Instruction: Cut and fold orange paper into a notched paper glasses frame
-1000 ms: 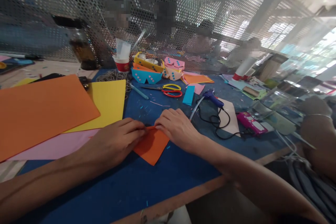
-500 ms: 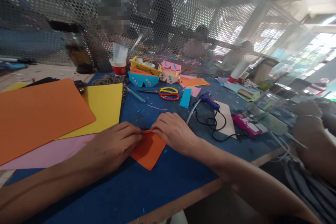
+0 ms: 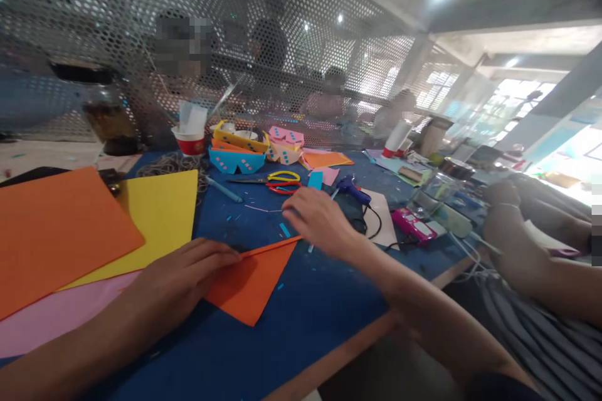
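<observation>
An orange sheet of paper with a narrow folded strip along its far edge lies on the blue table top. My left hand is closed on the left end of that fold. My right hand is at the right end of the paper, its fingers bent and apart with nothing visible between them. Just beyond the right fingers lie scissors with yellow and red handles and a blue paper strip. A blue-green pen is farther left.
Large orange and yellow sheets are stacked at left. Decorated paper glasses, a paper cup and a jar stand at the back. A blue glue gun and magenta device are right, near another person's arm.
My right hand has moved away from the left hand, exposing more of the paper's folded edge. My left hand stays on the fold. The camera view has shifted.
</observation>
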The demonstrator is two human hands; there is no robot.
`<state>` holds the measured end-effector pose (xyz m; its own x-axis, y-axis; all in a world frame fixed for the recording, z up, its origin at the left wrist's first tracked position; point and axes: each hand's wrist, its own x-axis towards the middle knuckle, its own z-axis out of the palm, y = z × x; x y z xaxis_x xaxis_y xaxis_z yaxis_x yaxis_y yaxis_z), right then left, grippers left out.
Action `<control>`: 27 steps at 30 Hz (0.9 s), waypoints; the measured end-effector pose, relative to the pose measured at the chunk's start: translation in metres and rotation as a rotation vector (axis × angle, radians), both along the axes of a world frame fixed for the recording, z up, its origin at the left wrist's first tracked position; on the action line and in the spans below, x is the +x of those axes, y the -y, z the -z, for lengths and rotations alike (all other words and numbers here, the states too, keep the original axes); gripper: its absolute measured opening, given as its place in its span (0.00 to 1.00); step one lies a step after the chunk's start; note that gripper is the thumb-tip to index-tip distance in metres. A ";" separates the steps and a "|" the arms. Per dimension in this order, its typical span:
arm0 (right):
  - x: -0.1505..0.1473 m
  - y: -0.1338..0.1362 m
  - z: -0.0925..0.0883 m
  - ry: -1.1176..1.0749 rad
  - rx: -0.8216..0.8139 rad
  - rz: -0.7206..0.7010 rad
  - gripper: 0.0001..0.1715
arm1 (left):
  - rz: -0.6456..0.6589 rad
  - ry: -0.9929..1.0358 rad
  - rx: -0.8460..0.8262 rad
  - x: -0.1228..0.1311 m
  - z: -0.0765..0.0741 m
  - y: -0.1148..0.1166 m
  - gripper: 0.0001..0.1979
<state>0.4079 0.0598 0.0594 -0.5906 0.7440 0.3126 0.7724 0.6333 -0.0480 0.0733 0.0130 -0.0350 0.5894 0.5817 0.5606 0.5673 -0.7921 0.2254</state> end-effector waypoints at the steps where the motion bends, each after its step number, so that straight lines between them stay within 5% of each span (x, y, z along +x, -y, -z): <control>1: 0.012 -0.009 -0.008 0.024 0.019 0.126 0.14 | -0.001 0.003 -0.013 -0.001 -0.002 0.000 0.22; 4: 0.053 -0.032 -0.025 0.137 0.046 0.535 0.19 | -0.006 -0.007 -0.085 -0.002 -0.011 0.001 0.20; 8: 0.095 -0.049 -0.020 0.198 -0.009 0.745 0.20 | -0.009 0.008 -0.114 -0.002 -0.018 0.003 0.20; 15: 0.116 -0.057 0.008 0.226 -0.103 0.820 0.22 | -0.036 -0.013 -0.112 -0.006 -0.013 0.001 0.19; 27: 0.125 -0.067 0.013 -0.015 -0.047 0.883 0.26 | -0.208 0.053 -0.211 0.000 -0.005 0.006 0.23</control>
